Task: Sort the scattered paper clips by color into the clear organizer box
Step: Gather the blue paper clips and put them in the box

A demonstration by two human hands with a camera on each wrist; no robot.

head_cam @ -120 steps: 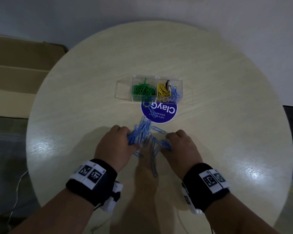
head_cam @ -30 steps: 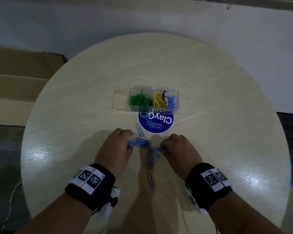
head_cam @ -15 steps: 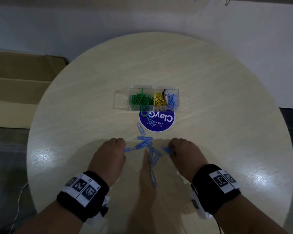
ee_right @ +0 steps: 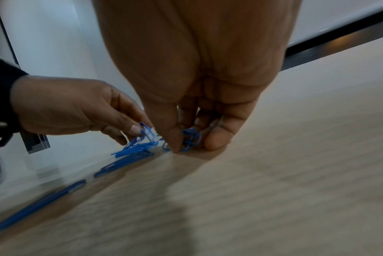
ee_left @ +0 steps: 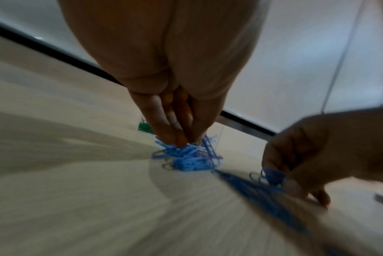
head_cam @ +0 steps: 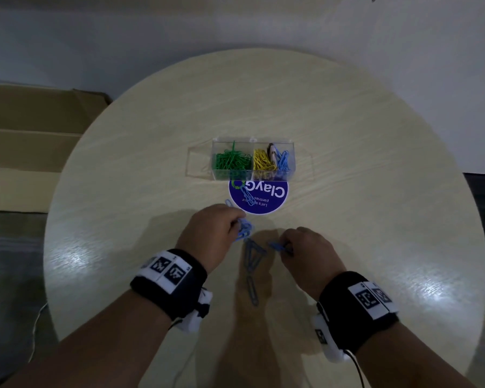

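Note:
The clear organizer box (head_cam: 252,162) sits mid-table with green clips (head_cam: 231,161) in its left cell, yellow clips (head_cam: 262,161) in the middle and blue ones (head_cam: 283,161) at the right. My left hand (head_cam: 237,224) pinches a bunch of blue paper clips (head_cam: 244,231) just above the tabletop, also seen as a blue bunch (ee_left: 186,155) under its fingertips. My right hand (head_cam: 284,249) pinches a few blue clips (ee_right: 190,138) against the table. Loose blue clips (head_cam: 252,256) lie between the hands, and one more (head_cam: 252,291) lies nearer me.
A round blue sticker (head_cam: 259,196) lies in front of the box with a blue clip (head_cam: 247,196) on it, and another clip (head_cam: 229,203) lies at its left edge. The round wooden table (head_cam: 375,191) stands by a white wall. Flattened cardboard (head_cam: 34,135) lies left.
My left hand has moved forward and gathered the clips that lay before it into a bunch. The right hand still pinches its clips in about the same place.

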